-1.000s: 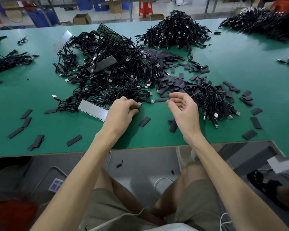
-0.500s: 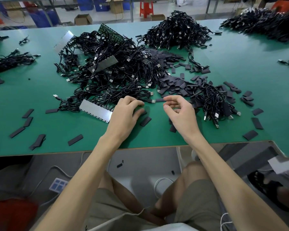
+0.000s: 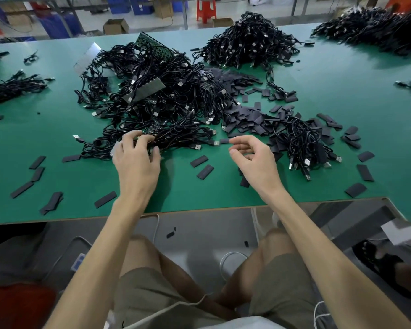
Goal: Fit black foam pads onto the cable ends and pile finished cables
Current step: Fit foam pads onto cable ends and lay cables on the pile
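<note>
- Tangled heap of black USB cables (image 3: 157, 108) lies on the green table (image 3: 342, 91).
- Left hand (image 3: 137, 162) grips cables at the heap's near edge.
- Right hand (image 3: 254, 160), loosely curled, holds nothing; a small black foam pad (image 3: 224, 141) lies just beyond its fingertips (image 3: 234, 140).

Green tabletop (image 3: 342, 96) under everything. Far beyond the hands: red stool (image 3: 205, 8), cardboard boxes (image 3: 115, 26), blue bins (image 3: 119, 3) on the floor. Below the hands, under the tabletop edge: white cord (image 3: 226, 260), beige shorts (image 3: 278, 293). Sandalled foot (image 3: 377, 262) lower right.
</note>
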